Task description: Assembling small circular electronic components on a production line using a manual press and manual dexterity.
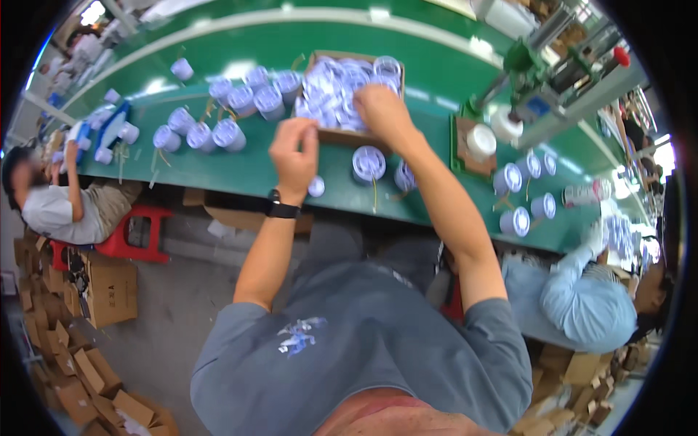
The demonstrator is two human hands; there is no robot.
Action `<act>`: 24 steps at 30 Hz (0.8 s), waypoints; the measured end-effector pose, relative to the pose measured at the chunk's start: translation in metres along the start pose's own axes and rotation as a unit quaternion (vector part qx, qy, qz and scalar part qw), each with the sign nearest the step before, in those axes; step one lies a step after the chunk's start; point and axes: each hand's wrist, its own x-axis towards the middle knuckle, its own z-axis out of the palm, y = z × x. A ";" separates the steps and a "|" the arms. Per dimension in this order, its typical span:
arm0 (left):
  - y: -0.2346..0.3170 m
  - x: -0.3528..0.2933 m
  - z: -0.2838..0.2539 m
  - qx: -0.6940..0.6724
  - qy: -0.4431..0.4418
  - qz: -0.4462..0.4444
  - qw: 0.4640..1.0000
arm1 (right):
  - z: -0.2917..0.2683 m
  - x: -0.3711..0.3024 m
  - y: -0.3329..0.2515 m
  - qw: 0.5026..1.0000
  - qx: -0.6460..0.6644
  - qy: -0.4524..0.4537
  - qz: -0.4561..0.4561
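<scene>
Two bare hands work at the near edge of the green bench (240,185). The left hand (294,156) is curled, its fingertips pinched together on something small that I cannot make out; a round white piece (316,187) lies on the bench just beside that wrist. The right hand (383,109) reaches into the cardboard box (342,134) and lies with its fingers bent over the heap of white discs (334,87); whether it has closed on one I cannot tell.

The discs look like thin moulded plastic: probably light, stiff and rather smooth, so a pinch across the rim between thumb and forefinger seems the surest hold, since a flat face would likely slide.

Beyond the box, short white cylinders (229,133) with bluish end faces stand in a loose cluster to the left, and one more (368,162) sits just in front of the box. A hand press (527,69) stands well to the right.
</scene>
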 end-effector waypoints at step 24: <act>-0.001 -0.030 -0.014 0.133 -0.292 0.017 0.947 | -0.062 -0.205 -0.004 0.941 0.136 0.129 0.283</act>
